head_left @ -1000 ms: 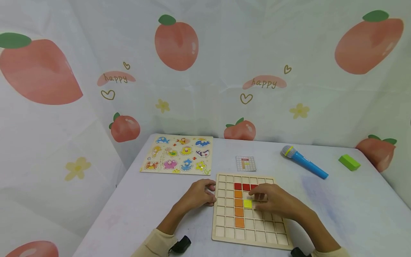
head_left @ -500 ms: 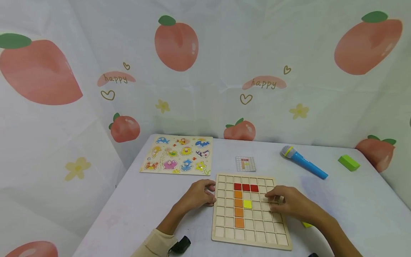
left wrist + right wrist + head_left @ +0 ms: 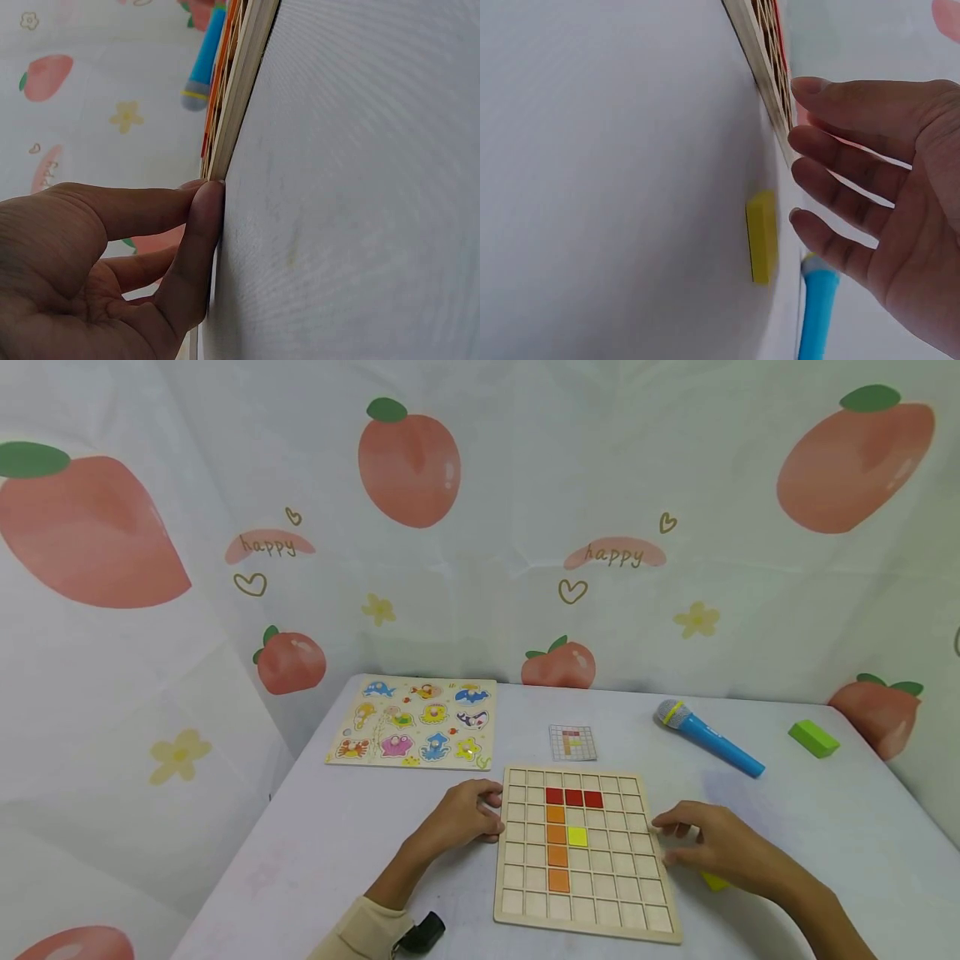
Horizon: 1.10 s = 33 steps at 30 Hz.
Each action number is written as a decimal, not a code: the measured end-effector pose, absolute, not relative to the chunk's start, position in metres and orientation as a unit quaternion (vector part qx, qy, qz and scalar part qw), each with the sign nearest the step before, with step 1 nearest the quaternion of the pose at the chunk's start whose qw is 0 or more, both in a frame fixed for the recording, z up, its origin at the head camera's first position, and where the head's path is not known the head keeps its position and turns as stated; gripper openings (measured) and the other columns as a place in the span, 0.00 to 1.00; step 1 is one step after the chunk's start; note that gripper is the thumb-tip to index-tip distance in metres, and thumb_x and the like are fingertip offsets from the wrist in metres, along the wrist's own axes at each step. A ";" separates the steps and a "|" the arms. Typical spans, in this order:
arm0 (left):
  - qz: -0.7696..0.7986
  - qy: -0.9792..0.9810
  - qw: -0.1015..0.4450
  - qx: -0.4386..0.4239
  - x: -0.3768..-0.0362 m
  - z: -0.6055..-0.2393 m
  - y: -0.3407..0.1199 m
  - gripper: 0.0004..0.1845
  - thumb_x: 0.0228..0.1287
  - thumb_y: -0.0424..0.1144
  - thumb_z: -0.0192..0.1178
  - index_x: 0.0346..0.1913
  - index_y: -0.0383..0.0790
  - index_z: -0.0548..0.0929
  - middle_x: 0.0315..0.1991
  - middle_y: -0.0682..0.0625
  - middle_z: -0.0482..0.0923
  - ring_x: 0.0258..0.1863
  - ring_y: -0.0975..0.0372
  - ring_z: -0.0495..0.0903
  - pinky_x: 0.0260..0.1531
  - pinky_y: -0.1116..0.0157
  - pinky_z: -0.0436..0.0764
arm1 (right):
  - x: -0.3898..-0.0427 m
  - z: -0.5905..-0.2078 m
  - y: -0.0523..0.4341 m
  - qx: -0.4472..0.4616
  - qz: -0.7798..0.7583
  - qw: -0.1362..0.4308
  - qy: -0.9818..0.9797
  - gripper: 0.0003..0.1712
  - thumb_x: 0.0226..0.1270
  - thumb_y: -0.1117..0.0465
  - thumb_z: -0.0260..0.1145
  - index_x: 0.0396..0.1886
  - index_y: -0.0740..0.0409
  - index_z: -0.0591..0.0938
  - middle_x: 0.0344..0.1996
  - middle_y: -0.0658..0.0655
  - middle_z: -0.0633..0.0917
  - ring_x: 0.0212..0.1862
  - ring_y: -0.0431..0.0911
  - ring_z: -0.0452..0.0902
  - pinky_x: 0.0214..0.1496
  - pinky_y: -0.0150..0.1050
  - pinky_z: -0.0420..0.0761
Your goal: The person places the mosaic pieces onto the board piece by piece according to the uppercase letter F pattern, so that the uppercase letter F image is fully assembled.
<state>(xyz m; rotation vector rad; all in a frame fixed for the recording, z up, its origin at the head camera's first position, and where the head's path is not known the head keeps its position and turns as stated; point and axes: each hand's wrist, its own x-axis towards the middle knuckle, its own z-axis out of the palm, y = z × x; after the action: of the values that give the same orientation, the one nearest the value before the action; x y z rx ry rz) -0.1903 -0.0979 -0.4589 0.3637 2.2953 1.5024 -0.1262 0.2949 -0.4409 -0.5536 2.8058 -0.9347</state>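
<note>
A wooden grid board lies on the table with red tiles in a row, orange tiles in a column and one yellow tile. My left hand pinches the board's left edge between thumb and finger, seen close in the left wrist view. Just off the board's right edge hovers my right hand, fingers loosely bent and holding nothing. Partly hidden beneath that hand is a yellow block; the right wrist view shows the same yellow block standing apart from the fingers.
Behind the board lies a small printed grid card. A sea-animal peg puzzle is at back left. Towards the back right are a blue toy microphone and a green block. A patterned cloth hangs behind the table.
My right hand has drawn back rightwards from the middle of the board to beyond its right edge, uncovering the third red tile. The yellow block has come into view. My left hand stays put.
</note>
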 end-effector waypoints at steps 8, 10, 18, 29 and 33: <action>0.532 0.816 0.184 0.133 -0.190 -0.458 -0.098 0.29 0.61 0.22 0.70 0.66 0.23 0.77 0.48 0.44 0.80 0.34 0.62 0.86 0.33 0.65 0.92 | -0.117 -0.444 0.313 -0.180 -0.311 0.055 0.932 0.23 0.59 0.57 0.82 0.53 0.56 0.88 0.42 0.44 0.86 0.41 0.32 0.75 0.36 0.30 0.80; 0.532 0.816 0.183 0.134 -0.190 -0.458 -0.098 0.29 0.61 0.22 0.70 0.66 0.23 0.77 0.48 0.44 0.80 0.34 0.62 0.86 0.33 0.65 0.92 | -0.115 -0.447 0.318 -0.193 -0.313 0.034 0.929 0.22 0.58 0.59 0.82 0.52 0.57 0.88 0.40 0.44 0.86 0.41 0.31 0.75 0.34 0.30 0.79; 0.530 0.817 0.181 0.136 -0.190 -0.457 -0.099 0.30 0.60 0.22 0.70 0.66 0.23 0.77 0.48 0.43 0.80 0.34 0.62 0.86 0.33 0.65 0.92 | -0.106 -0.454 0.335 -0.200 -0.305 0.013 0.931 0.20 0.56 0.60 0.83 0.49 0.58 0.89 0.39 0.42 0.87 0.40 0.28 0.75 0.32 0.30 0.77; 0.526 0.820 0.182 0.134 -0.190 -0.458 -0.098 0.29 0.61 0.22 0.70 0.66 0.24 0.77 0.47 0.45 0.80 0.34 0.62 0.86 0.33 0.66 0.92 | -0.099 -0.452 0.343 -0.171 -0.285 0.057 0.941 0.22 0.59 0.57 0.82 0.51 0.58 0.88 0.40 0.42 0.87 0.39 0.27 0.73 0.34 0.29 0.78; 0.526 0.820 0.181 0.133 -0.190 -0.458 -0.098 0.29 0.61 0.23 0.70 0.66 0.24 0.77 0.48 0.45 0.80 0.34 0.62 0.86 0.33 0.66 0.92 | -0.098 -0.450 0.343 -0.136 -0.277 0.097 0.946 0.23 0.60 0.57 0.81 0.53 0.58 0.88 0.40 0.44 0.85 0.38 0.27 0.71 0.36 0.29 0.79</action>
<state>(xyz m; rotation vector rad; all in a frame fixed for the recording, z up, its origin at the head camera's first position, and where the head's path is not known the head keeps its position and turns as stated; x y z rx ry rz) -0.1899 -0.0977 -0.4582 0.3768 2.3152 1.4856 -0.0982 0.3434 -0.4495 -0.4038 2.8014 -0.8190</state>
